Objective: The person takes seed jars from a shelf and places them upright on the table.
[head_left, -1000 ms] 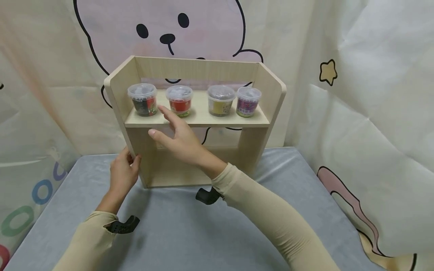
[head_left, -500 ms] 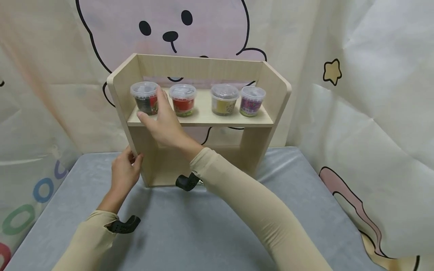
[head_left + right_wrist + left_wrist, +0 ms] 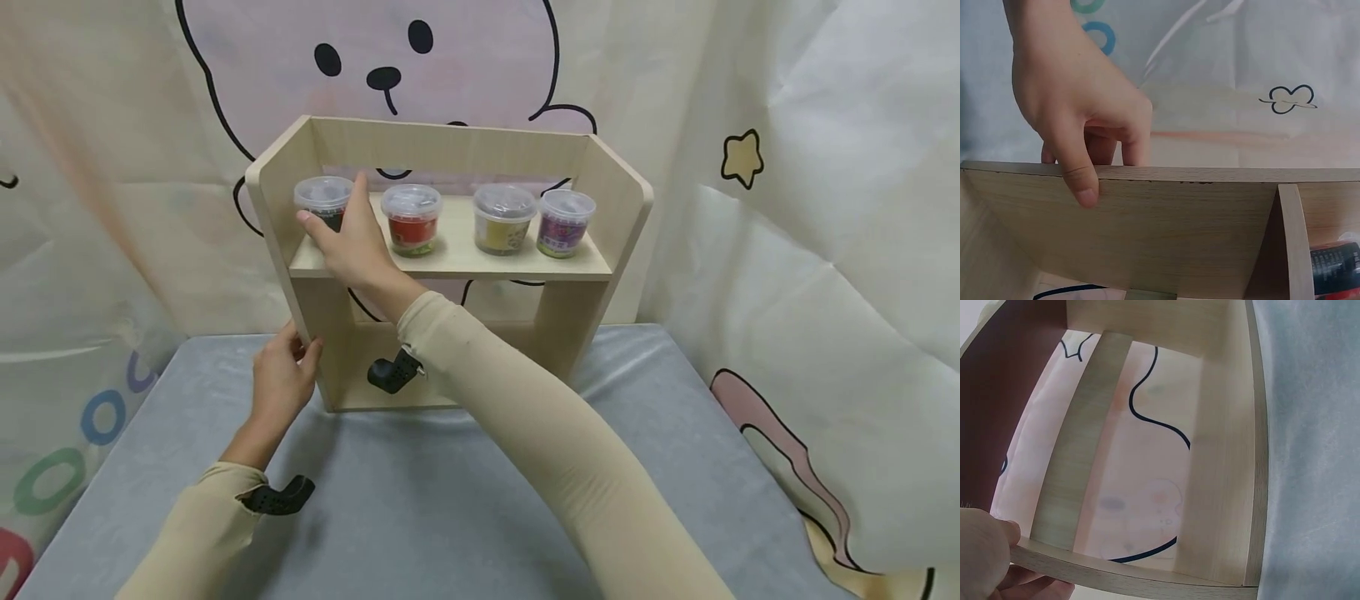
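My left hand [image 3: 283,379] grips the left side panel of a pale wooden shelf unit [image 3: 450,143], its thumb on the inner face; the same hand [image 3: 1079,100] shows over the panel in the right wrist view. My right hand [image 3: 356,246] is at the leftmost lidded plastic tub [image 3: 322,193], thumb at its left front and fingers along its right side. That tub has dark contents and stands on the upper shelf, its lower part hidden by the hand. To its right are a red tub [image 3: 412,221], a yellow tub [image 3: 502,219] and a purple tub [image 3: 566,223].
The shelf unit stands on a table with a blue-grey cloth [image 3: 450,500]. A printed curtain [image 3: 825,250] hangs behind and at both sides. The lower compartment has an open back, with a wooden bottom board [image 3: 1222,456].
My right hand has moved left and up from below the tubs to the leftmost tub, its thumb and fingers now around it. My left hand keeps its place on the panel.
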`<state>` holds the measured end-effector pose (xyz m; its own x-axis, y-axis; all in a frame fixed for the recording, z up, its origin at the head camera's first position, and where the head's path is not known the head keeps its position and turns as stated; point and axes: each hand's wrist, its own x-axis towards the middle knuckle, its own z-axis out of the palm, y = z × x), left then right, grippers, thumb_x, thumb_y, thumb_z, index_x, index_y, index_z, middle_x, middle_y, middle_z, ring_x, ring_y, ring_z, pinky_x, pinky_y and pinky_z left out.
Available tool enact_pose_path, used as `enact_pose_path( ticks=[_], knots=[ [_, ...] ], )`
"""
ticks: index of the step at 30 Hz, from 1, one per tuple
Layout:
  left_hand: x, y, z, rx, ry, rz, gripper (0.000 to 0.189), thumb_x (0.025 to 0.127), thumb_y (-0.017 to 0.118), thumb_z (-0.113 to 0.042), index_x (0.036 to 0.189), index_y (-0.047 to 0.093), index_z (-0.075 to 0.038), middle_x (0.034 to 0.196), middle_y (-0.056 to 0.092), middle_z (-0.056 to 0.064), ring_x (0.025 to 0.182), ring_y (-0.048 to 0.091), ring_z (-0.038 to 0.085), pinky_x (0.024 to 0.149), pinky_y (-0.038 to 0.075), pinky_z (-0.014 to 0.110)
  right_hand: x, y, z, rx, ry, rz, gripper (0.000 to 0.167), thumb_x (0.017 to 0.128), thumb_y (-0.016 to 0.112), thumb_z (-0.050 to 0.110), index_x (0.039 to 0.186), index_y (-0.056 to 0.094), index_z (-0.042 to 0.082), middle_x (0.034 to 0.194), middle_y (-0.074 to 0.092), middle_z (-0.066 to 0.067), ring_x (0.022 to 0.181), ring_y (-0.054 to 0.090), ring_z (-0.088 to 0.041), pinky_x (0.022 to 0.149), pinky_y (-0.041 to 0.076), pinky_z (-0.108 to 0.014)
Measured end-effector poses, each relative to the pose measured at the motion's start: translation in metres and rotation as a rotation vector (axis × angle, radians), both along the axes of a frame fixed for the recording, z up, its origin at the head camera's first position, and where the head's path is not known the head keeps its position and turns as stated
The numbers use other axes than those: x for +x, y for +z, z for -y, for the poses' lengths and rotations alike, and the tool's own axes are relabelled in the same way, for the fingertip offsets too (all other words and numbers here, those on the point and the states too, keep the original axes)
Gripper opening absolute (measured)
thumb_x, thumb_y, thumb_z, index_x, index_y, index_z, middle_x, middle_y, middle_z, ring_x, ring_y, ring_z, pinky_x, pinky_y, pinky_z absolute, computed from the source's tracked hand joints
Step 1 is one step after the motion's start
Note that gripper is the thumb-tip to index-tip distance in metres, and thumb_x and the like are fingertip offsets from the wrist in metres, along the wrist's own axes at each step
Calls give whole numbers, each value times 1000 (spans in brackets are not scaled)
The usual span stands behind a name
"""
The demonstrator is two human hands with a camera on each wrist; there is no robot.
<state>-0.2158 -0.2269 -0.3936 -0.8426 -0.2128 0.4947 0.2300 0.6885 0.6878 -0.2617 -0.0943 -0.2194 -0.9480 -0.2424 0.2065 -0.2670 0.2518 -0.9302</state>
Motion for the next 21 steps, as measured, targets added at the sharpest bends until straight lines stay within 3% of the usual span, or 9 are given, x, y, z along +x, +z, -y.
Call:
enact_pose_path(
  ticks=[9,16,21],
  knots=[
    [-2,-2,0,-2,-1,-17,16,97,63,-6,113,64,-1,112,73,26,98,74,45,83,61,56,-4,4,-2,11,-53,49,88,101,62,35,164,2,20,170,21,3,156,23,-11,129,22,-29],
    [-2,-3,2,-9,4,-27,16,97,64,-6,112,64,-2,111,74,26,97,74,45,81,62,57,-3,5,2,-20,-68,26,66,99,66,28,154,31,18,150,50,0,138,49,-11,119,40,-27],
    [-1,-1,2,2,0,-25,15,97,63,-6,111,64,-1,111,73,27,97,73,45,82,62,56,1,6,2,-46,-90,7,66,96,70,30,151,34,23,146,51,5,135,51,-8,117,42,-26]
  ],
)
